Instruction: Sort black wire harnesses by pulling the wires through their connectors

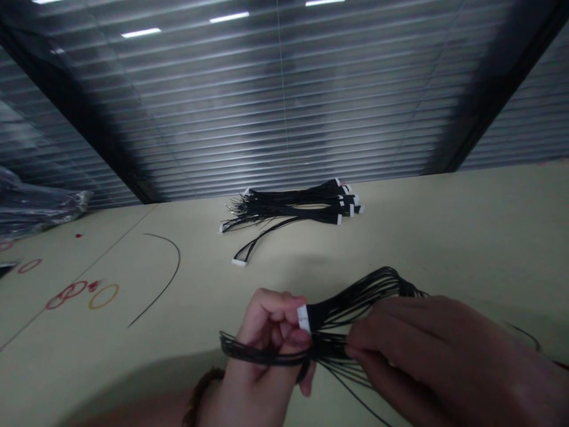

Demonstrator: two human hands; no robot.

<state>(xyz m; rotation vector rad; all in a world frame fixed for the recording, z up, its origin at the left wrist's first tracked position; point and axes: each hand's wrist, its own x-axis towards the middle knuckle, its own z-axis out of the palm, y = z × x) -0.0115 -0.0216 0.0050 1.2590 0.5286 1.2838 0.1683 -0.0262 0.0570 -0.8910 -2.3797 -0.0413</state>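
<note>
My left hand (271, 350) is closed on a bundle of thin black wires, its thumb and fingers beside a white connector (303, 318). From that connector the black wires (373, 287) arch up and to the right, behind my right hand. More wires of the bundle loop out left over my left wrist. My right hand (422, 350) pinches part of the black wires just right of my left hand. Several loose wire ends fan out below, between the two hands. The fingertips of my right hand are partly hidden.
A pile of black wire harnesses (293, 204) with white connectors lies at the table's back, before window blinds (275, 107). A single black wire (178, 261), red rings (73, 290) and a yellow ring (104, 296) lie left. Clear plastic bags (40, 204) sit far left.
</note>
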